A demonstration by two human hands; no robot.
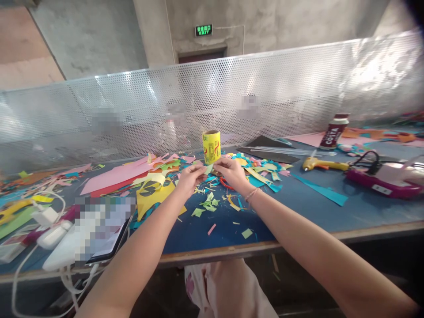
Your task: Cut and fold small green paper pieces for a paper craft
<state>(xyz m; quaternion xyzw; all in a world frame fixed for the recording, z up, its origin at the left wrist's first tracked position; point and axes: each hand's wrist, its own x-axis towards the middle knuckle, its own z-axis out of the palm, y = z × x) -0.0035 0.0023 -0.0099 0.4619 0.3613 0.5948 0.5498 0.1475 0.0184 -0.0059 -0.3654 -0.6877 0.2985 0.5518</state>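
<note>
Between my two hands is a small piece of light green paper, held up above the table. My left hand pinches its left side with thumb and fingers. On the other side, the fingers of my right hand close on its right edge. Just behind the hands a yellow printed roll stands upright. Light green paper scraps lie on the blue tabletop below them. Partly hidden by my right hand is a red ring-shaped handle or loop.
Yellow paper with cut-outs and pink sheets lie left. A tablet, white chargers and cables crowd the front left. At right are a yellow glue gun, a purple power strip and a COSTA bottle. A perforated metal divider stands behind.
</note>
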